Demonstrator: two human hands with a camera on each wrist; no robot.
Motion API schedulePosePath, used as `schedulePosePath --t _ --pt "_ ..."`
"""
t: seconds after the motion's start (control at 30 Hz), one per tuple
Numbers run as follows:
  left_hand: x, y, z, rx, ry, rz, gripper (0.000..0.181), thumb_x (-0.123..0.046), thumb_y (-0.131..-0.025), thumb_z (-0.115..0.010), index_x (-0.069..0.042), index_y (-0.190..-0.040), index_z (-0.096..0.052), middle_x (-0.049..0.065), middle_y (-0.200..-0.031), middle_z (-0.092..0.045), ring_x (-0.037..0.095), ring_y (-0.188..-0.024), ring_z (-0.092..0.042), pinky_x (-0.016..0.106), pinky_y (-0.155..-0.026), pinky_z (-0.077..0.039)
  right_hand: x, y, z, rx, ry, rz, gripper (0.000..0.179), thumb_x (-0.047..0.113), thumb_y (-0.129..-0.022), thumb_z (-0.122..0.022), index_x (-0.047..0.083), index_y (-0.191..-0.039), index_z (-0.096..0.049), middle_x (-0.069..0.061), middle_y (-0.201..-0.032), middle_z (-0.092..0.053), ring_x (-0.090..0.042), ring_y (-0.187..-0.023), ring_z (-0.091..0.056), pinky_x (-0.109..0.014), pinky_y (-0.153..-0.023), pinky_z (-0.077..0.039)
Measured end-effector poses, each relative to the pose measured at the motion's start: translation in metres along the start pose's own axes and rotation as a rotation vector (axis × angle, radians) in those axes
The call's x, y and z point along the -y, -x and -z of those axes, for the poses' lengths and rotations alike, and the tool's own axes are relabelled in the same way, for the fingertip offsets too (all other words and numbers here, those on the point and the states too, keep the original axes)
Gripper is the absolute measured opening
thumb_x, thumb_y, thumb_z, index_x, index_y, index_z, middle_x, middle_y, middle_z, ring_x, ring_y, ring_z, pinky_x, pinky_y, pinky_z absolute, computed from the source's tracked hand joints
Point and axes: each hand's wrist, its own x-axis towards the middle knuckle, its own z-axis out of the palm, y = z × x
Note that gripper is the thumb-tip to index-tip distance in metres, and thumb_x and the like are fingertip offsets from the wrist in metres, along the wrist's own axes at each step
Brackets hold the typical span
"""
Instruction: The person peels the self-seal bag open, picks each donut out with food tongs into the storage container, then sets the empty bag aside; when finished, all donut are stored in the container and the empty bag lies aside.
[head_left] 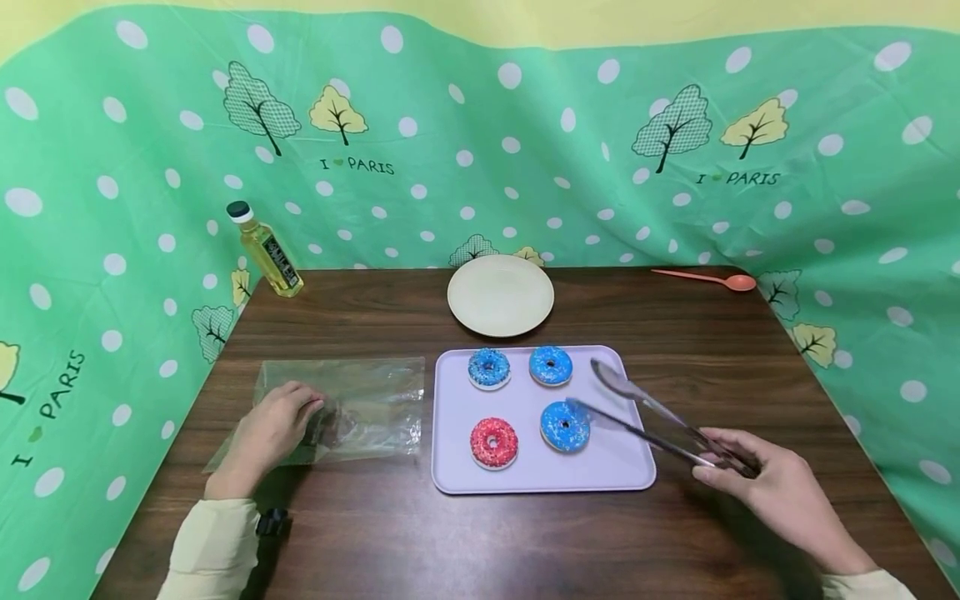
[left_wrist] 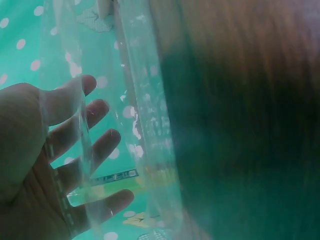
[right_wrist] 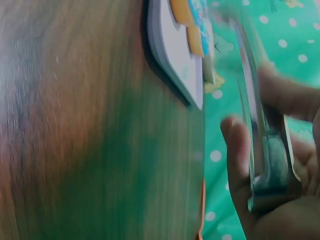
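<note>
In the head view my left hand (head_left: 277, 425) is at the clear plastic bag (head_left: 386, 392) left of the tray. The left wrist view shows its fingers (left_wrist: 105, 145) spread and fairly straight, with the bag's film across them. My right hand (head_left: 780, 483) holds metal tongs (head_left: 637, 429) near their hinged end, their arms parted. One tip overlaps the edge of the front blue donut (head_left: 564, 427); the other reaches over the tray's right side. A red sprinkled donut (head_left: 493, 443), a dark-sprinkled blue donut (head_left: 488, 368) and another blue donut (head_left: 551, 366) lie on the pale lilac tray (head_left: 517, 479).
A cream plate (head_left: 501, 296) lies behind the tray. At the back left stands a bottle of yellow oil (head_left: 272, 254). An orange spoon (head_left: 738, 283) lies at the back right. Green dotted cloth (head_left: 465, 192) hangs around the wooden table (head_left: 375, 533).
</note>
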Motion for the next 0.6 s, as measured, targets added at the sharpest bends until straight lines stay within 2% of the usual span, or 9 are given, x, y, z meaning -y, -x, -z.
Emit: schedulePosePath --t 0.1,0.2,0.3,0.4,0.5,0.6 --pt "-0.001 0.001 -0.003 -0.011 -0.021 -0.024 0.005 -0.003 -0.093 -0.071 -0.003 -0.097 -0.073 0.010 -0.095 -0.067 0.032 -0.089 -0.066 0.049 -0.077 -0.054 0.001 -0.004 -0.005 -0.090 0.055 -0.006 0.057 0.036 -0.087 -0.081 0.002 -0.129 -0.064 -0.009 -0.099 -0.073 -0.011 -0.082 -0.062 -0.022 -0.061 -0.046" --pt "-0.001 0.001 -0.005 -0.023 -0.018 -0.029 0.005 -0.002 -0.092 -0.071 -0.003 -0.097 -0.073 0.009 -0.095 -0.067 0.030 -0.088 -0.066 0.048 -0.077 -0.054 0.002 -0.007 -0.011 -0.154 0.100 0.006 0.056 0.034 -0.090 -0.078 -0.001 -0.130 -0.061 -0.017 -0.101 -0.071 -0.024 -0.083 -0.060 -0.029 -0.063 -0.044" --pt "-0.002 0.001 -0.007 -0.024 -0.012 -0.017 0.005 -0.002 -0.093 -0.071 -0.003 -0.097 -0.073 0.008 -0.096 -0.067 0.030 -0.089 -0.067 0.048 -0.077 -0.054 0.003 -0.009 -0.014 -0.191 0.098 0.027 0.055 0.028 -0.093 -0.075 -0.005 -0.134 -0.056 -0.027 -0.106 -0.067 -0.037 -0.086 -0.061 -0.045 -0.067 -0.047" --pt "-0.001 0.001 -0.007 -0.012 -0.012 0.001 0.005 -0.003 -0.093 -0.071 -0.003 -0.097 -0.073 0.009 -0.096 -0.067 0.031 -0.089 -0.067 0.049 -0.076 -0.054 0.004 -0.011 -0.016 -0.220 0.093 0.051 0.055 0.022 -0.096 -0.072 -0.008 -0.136 -0.051 -0.036 -0.111 -0.062 -0.051 -0.092 -0.061 -0.060 -0.071 -0.045" --pt "-0.001 0.002 -0.007 -0.001 -0.022 0.012 0.004 -0.004 -0.093 -0.071 -0.004 -0.097 -0.073 0.009 -0.097 -0.068 0.031 -0.090 -0.067 0.050 -0.076 -0.054 0.003 -0.012 -0.019 -0.237 0.097 0.050 0.055 0.017 -0.096 -0.070 -0.012 -0.137 -0.048 -0.042 -0.116 -0.057 -0.061 -0.100 -0.056 -0.065 -0.075 -0.043" --pt "0.000 0.002 -0.007 -0.003 -0.033 0.012 0.004 -0.006 -0.094 -0.070 -0.004 -0.097 -0.073 0.008 -0.097 -0.068 0.030 -0.089 -0.067 0.049 -0.076 -0.054 0.002 -0.014 -0.021 -0.237 0.099 0.034 0.055 0.013 -0.098 -0.067 -0.016 -0.138 -0.044 -0.045 -0.122 -0.052 -0.064 -0.106 -0.051 -0.068 -0.080 -0.041"
